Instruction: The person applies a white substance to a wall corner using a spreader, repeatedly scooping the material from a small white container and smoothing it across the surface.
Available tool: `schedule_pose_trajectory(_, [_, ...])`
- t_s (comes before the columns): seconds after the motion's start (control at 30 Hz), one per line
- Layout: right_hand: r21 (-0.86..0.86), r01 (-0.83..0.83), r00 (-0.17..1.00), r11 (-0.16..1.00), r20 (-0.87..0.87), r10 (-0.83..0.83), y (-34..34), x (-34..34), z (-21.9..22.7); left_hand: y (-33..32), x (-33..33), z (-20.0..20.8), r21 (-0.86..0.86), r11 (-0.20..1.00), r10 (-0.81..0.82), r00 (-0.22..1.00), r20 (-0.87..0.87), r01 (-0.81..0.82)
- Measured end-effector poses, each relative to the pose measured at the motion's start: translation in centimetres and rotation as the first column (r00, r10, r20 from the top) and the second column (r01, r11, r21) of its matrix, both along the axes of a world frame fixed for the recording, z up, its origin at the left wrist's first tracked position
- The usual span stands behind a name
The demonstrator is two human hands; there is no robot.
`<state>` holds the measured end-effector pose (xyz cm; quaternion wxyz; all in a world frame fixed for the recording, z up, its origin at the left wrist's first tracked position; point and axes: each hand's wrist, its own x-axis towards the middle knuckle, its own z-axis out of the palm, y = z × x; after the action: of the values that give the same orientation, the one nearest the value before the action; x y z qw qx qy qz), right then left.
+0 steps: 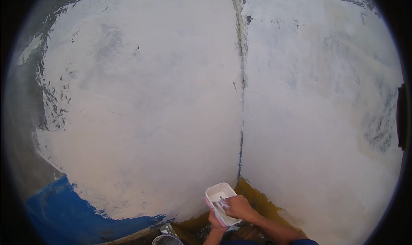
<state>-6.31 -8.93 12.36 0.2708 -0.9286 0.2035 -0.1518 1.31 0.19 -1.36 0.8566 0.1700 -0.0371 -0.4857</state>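
Observation:
A white rectangular plastic tub (pixel 221 189) is held low in front of the wall corner, tilted, with whitish paste inside. My left hand (pixel 216 221) is closed around its left outer side. Over the tub's opening, my right hand (pixel 238 207) has its fingers bent down inside. White paste covers the fingertips, or a small tool in them; which one I cannot make out. Both forearms come up from the lower edge.
Two walls with white coating (pixel 150 95) meet at a vertical corner joint (pixel 241 77), dark and rough. Bare grey wall (pixel 23 116) shows at far left, a blue patch (pixel 81 215) below it. A yellow-brown band (pixel 262 202) runs along the base. A bucket (pixel 166 240) stands at the lower edge.

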Motion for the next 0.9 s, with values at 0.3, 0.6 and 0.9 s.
schedule_pose_trajectory(0.3, [-0.102,0.168,0.984,0.981,-0.035,-0.172,-1.2,-1.1,-0.4,-0.5,-0.2,0.0,-0.007,0.998,-0.057,0.995,0.084,0.058])
schedule_pose_trajectory(0.6, [0.066,0.219,0.975,0.974,0.031,-0.221,-3.1,-3.5,-0.4,-1.2,-1.2,2.9,-0.005,0.988,-0.152,0.984,0.095,0.153])
schedule_pose_trajectory(0.9, [0.925,-0.072,0.796,0.373,0.279,-0.538,-5.0,-8.4,1.9,-1.9,-1.5,5.1,-0.061,0.962,-0.268,0.962,-0.057,0.265])
